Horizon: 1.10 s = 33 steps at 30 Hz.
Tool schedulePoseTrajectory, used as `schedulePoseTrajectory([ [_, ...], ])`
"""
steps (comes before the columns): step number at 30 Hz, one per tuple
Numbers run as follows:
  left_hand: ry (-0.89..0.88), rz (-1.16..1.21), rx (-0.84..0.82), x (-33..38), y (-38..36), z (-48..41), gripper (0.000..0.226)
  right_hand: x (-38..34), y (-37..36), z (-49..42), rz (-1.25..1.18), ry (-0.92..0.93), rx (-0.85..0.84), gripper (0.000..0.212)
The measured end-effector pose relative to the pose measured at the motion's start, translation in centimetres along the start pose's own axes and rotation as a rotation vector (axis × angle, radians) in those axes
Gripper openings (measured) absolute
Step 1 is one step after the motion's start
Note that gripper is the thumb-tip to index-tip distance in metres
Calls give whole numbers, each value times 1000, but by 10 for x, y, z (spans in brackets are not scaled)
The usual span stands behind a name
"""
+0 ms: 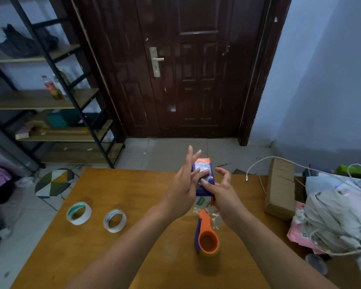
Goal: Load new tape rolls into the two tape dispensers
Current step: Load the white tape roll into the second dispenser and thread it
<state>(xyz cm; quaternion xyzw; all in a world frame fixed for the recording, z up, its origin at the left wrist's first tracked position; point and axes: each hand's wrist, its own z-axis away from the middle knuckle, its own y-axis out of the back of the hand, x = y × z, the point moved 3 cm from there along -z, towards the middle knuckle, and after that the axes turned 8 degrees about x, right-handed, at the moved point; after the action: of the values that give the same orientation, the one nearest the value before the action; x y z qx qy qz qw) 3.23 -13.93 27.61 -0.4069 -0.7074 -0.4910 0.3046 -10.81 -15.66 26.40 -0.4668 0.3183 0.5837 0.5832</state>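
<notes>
Both forearms reach forward over the table (121,257). The left hand (180,193) is spread open, fingertips on the blue-wrapped dispenser package (203,178). The right hand (222,193) cups the package loosely from its right side. An orange dispenser (206,236) lies just nearer; two tape rolls (79,213) (114,220) sit toward the left edge.

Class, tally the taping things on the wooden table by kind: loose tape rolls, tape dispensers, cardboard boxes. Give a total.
Loose tape rolls: 2
Tape dispensers: 2, orange dispenser and blue dispenser
Cardboard boxes: 1
Total: 5
</notes>
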Motion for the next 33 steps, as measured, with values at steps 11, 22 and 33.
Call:
schedulePoseTrajectory([
  [11,4,-213,138,-27,-25,12,32,13,23,-11,316,134,95,60],
  [22,234,-110,62,-44,-122,62,35,60,90,-22,699,168,264,73],
  [33,443,-423,-53,-102,-168,80,29,142,118,-55,1108,171,209,75],
])
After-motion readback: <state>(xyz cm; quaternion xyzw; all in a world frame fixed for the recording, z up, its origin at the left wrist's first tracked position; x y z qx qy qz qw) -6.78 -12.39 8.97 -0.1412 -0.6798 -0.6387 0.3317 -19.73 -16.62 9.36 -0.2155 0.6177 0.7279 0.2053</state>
